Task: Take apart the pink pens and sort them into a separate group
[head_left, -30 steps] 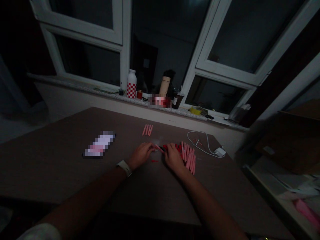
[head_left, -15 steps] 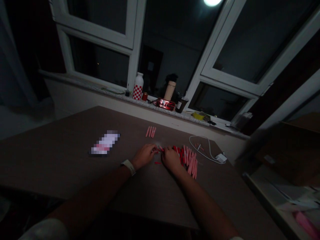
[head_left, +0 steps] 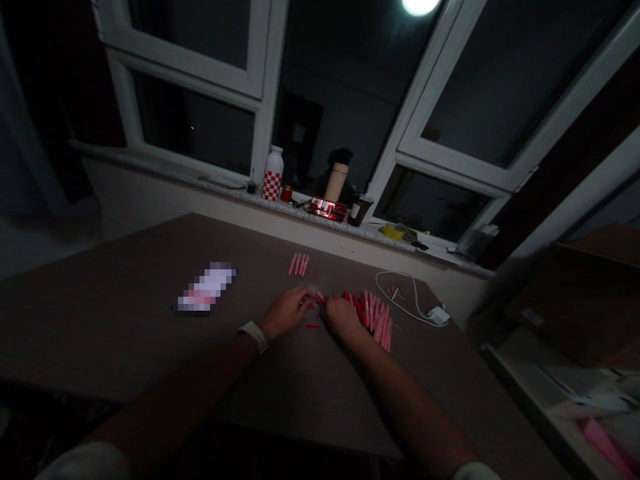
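Observation:
Both my hands rest on a dark brown table [head_left: 125, 320] in dim light. My left hand [head_left: 284, 312], with a pale watch on its wrist, and my right hand [head_left: 340, 315] meet fingertip to fingertip, pinched on a small pink and red pen-like piece [head_left: 316, 300]. A heap of several pink and red pens [head_left: 376, 316] lies just right of my right hand. One short red piece [head_left: 313, 326] lies on the table between my hands. Three pink pens [head_left: 299, 264] lie side by side farther back.
A flat blurred packet [head_left: 206, 291] lies left of my hands. A white cable and charger [head_left: 434, 312] sit at the right. The windowsill holds a red-checked bottle [head_left: 273, 175], a tan flask [head_left: 336, 183] and small jars. Boxes stand at the right.
The view lifted and shifted slightly. My hands stayed together at the same spot, with my fingertips drawn closer on the small piece.

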Action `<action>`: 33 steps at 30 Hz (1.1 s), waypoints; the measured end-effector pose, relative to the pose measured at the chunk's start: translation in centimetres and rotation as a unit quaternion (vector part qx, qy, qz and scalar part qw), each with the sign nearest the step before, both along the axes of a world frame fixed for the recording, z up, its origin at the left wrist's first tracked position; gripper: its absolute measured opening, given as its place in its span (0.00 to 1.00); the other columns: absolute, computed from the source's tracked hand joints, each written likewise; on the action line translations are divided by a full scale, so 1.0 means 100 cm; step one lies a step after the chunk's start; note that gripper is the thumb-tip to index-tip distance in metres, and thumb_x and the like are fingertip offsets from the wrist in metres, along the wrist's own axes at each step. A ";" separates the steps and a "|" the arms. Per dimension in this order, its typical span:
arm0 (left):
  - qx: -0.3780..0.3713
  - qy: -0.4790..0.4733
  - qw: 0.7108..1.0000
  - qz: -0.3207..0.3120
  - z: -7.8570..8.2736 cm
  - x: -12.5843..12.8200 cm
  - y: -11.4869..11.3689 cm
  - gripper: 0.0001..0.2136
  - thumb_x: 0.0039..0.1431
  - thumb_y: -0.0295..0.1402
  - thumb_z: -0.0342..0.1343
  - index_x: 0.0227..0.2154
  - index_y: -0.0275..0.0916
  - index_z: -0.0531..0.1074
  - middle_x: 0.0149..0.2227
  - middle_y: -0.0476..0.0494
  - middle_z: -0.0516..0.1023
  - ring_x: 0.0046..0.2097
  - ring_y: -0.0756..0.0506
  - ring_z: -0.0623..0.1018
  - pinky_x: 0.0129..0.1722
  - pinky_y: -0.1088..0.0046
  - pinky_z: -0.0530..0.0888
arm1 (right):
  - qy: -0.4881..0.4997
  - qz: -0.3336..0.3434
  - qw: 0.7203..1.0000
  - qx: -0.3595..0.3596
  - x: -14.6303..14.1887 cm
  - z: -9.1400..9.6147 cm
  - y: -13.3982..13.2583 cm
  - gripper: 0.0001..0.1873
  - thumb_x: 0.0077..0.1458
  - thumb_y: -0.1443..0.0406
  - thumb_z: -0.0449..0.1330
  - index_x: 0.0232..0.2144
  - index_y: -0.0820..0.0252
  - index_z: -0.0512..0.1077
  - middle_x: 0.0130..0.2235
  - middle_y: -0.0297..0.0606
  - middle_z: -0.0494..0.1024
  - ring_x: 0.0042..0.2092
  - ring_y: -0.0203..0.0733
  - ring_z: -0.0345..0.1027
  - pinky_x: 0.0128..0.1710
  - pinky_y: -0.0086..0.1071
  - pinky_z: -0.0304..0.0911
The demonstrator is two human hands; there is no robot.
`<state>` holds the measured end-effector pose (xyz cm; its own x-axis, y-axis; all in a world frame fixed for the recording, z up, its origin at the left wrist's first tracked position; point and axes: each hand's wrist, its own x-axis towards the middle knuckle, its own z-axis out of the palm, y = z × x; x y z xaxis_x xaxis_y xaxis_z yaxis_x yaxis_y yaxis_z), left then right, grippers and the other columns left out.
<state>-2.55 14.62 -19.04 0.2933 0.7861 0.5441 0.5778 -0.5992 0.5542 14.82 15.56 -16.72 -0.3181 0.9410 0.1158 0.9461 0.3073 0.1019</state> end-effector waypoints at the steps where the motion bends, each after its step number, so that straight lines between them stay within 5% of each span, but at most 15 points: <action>1: 0.001 -0.001 1.000 0.000 0.000 0.000 0.000 0.09 0.62 0.28 0.48 0.40 0.40 0.72 0.41 0.43 0.76 0.44 0.44 0.75 0.47 0.66 0.70 | 0.001 0.001 1.000 0.000 0.001 0.000 0.000 0.15 0.61 0.70 0.50 0.43 0.72 0.74 0.42 0.56 0.78 0.42 0.48 0.75 0.42 0.35 0.65; 14: -0.023 -0.070 0.997 0.017 -0.012 0.003 0.013 0.09 0.63 0.33 0.47 0.39 0.38 0.72 0.39 0.43 0.76 0.42 0.45 0.75 0.45 0.66 0.71 | 0.123 -0.029 0.990 0.059 0.038 0.011 -0.029 0.13 0.63 0.62 0.52 0.43 0.67 0.70 0.40 0.54 0.78 0.42 0.49 0.73 0.42 0.35 0.62; 24: -0.125 -0.145 0.981 0.033 -0.008 0.005 0.017 0.12 0.61 0.38 0.49 0.40 0.36 0.72 0.30 0.48 0.74 0.31 0.48 0.72 0.31 0.74 0.70 | 0.271 0.077 0.959 0.024 0.065 -0.004 -0.038 0.08 0.63 0.65 0.51 0.39 0.61 0.69 0.38 0.42 0.78 0.40 0.43 0.71 0.38 0.29 0.59; 33: -0.112 -0.163 0.980 0.031 -0.002 0.005 0.014 0.12 0.62 0.37 0.49 0.41 0.36 0.72 0.38 0.45 0.76 0.36 0.47 0.73 0.37 0.71 0.71 | 0.354 0.049 0.931 0.075 0.068 -0.005 -0.039 0.09 0.62 0.64 0.51 0.39 0.59 0.70 0.38 0.41 0.78 0.39 0.44 0.71 0.39 0.32 0.60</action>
